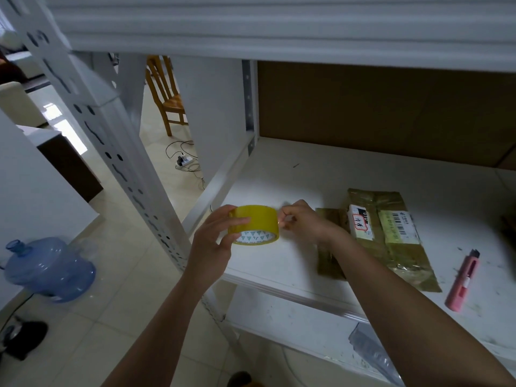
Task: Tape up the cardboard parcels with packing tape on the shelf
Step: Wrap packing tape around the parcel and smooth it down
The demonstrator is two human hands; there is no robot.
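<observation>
A yellow roll of packing tape (pixel 255 223) is held above the left front corner of the white shelf (pixel 279 177). My left hand (pixel 216 241) grips the roll from the left, thumb over its top. My right hand (pixel 298 219) is at the roll's right edge, fingertips pinched together on the tape's edge. A flat brown parcel (pixel 391 236) with white labels and a barcode lies on the shelf to the right of my hands, partly behind my right forearm.
A pink utility knife (pixel 463 280) lies right of the parcel near the shelf's front. Brown cardboard (pixel 377 107) lines the back of the shelf. A blue water jug (pixel 50 270) stands on the floor at left, beside the white shelf upright (pixel 111 129). A wooden chair (pixel 167 96) stands farther back.
</observation>
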